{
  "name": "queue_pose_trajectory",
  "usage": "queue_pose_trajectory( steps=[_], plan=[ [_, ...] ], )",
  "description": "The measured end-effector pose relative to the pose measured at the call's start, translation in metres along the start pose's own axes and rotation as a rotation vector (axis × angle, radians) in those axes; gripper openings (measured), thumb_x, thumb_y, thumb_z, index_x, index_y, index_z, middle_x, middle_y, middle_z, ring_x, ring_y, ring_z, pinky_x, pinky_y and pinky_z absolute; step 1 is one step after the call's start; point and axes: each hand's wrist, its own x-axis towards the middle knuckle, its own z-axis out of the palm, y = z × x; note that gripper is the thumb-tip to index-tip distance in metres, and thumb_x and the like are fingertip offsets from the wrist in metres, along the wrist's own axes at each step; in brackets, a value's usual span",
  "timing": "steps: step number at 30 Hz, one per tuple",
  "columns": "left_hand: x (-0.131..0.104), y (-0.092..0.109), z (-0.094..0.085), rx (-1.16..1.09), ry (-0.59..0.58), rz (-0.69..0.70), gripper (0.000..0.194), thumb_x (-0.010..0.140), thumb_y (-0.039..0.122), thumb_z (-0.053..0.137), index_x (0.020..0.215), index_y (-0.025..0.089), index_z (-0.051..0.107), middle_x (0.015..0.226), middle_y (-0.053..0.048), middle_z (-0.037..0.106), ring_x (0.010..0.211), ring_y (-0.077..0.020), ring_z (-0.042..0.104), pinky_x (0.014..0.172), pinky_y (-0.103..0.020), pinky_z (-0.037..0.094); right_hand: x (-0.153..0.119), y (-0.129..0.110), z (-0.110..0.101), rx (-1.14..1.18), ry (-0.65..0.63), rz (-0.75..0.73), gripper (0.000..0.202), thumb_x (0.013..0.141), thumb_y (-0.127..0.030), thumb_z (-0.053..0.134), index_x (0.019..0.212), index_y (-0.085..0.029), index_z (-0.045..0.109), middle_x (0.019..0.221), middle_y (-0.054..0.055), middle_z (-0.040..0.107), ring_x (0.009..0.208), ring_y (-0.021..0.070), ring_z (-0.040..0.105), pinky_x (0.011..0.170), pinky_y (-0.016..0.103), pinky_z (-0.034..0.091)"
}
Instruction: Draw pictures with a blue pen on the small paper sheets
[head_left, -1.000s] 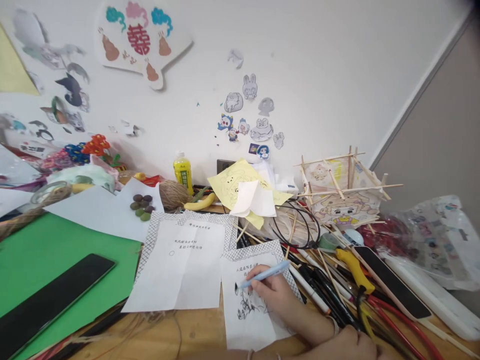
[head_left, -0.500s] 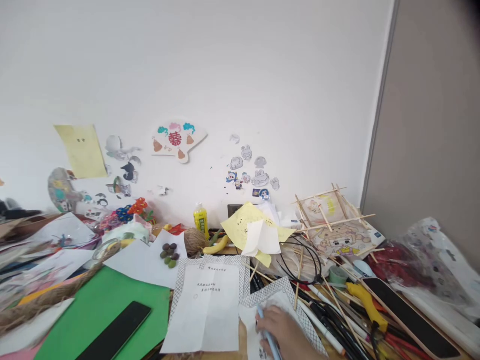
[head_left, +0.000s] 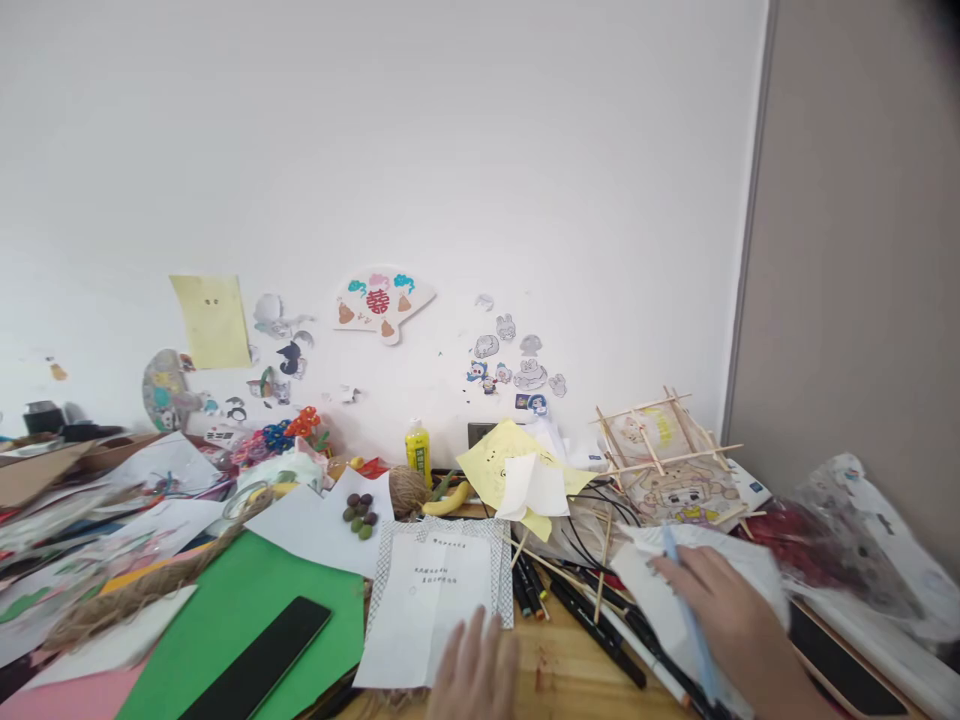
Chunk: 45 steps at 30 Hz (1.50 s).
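Note:
My right hand (head_left: 739,625) is closed around a light blue pen (head_left: 688,610) at the lower right. Beneath that hand is a white paper (head_left: 649,570), lying over pens and the right-hand phone; whether my fingers also grip it I cannot tell. My left hand (head_left: 472,675), somewhat blurred, has its fingers stretched out at the lower right edge of a handwritten sheet (head_left: 409,630). This sheet has lines of small writing and lies over a sheet with a crosshatched border (head_left: 501,560).
A black phone (head_left: 259,660) lies on green paper (head_left: 180,640). Several markers and pens (head_left: 592,625) sit between my hands. Behind are a banana (head_left: 448,500), a yellow bottle (head_left: 417,450), a twine ball (head_left: 409,488) and a stick frame (head_left: 667,440). Another phone (head_left: 847,655) is partly covered at right.
My right hand has moved right with the pen, and the paper under it has shifted right too, baring wood and markers. My left hand has come into view. The view has turned slightly left.

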Motion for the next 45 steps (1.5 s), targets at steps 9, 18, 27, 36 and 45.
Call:
queue_pose_trajectory(
  steps=[9,18,27,36,45],
  plan=[
    [0.002,-0.052,0.003,0.098,-0.455,-0.265,0.051,0.081,0.014,0.041,0.131,0.014,0.046,0.141,-0.013,0.038,0.131,-0.0281,0.031,0.106,-0.046,0.029,-0.054,0.01,0.021,0.13,-0.189,0.154,0.022,0.086,-0.017,0.045,0.094,-0.02,0.065,0.087,0.011,0.064,0.081,0.0253,0.058,0.07,0.036,0.047],
    [-0.002,-0.064,-0.008,0.116,-0.543,-0.197,0.066,0.076,0.0,0.039,0.139,0.017,0.032,0.145,-0.014,0.029,0.132,-0.0277,0.029,0.101,-0.043,0.036,-0.041,-0.07,0.039,0.413,-0.409,0.229,0.026,0.083,-0.012,0.047,0.099,-0.025,0.063,0.092,0.007,0.063,0.086,0.0236,0.057,0.071,0.032,0.047],
    [0.033,-0.05,-0.037,0.01,-0.561,-0.213,0.05,0.086,0.006,0.035,0.135,0.011,0.039,0.139,-0.013,0.041,0.127,-0.0246,0.039,0.102,-0.038,0.036,-0.058,-0.084,0.066,0.379,-0.279,0.162,0.029,0.079,-0.007,0.048,0.095,-0.024,0.064,0.087,0.007,0.066,0.081,0.0235,0.061,0.074,0.033,0.05],
    [0.025,0.07,0.057,-0.138,-0.458,-0.031,0.035,0.09,0.023,0.044,0.123,0.027,0.056,0.123,-0.013,0.057,0.109,-0.0345,0.055,0.07,-0.045,0.055,-0.069,-0.082,0.055,0.537,-0.036,0.635,0.021,0.089,-0.036,0.047,0.099,-0.023,0.06,0.095,0.01,0.067,0.089,0.0265,0.063,0.075,0.036,0.053],
    [0.024,0.125,0.069,-0.128,-0.219,0.159,0.028,0.087,0.021,0.047,0.11,0.015,0.064,0.106,-0.017,0.065,0.096,-0.034,0.061,0.071,-0.045,0.051,-0.05,-0.09,0.037,1.126,-0.223,1.004,0.048,0.089,-0.056,0.033,0.104,-0.018,0.058,0.086,0.008,0.067,0.061,0.0172,0.055,0.068,0.033,0.05]
  ],
)
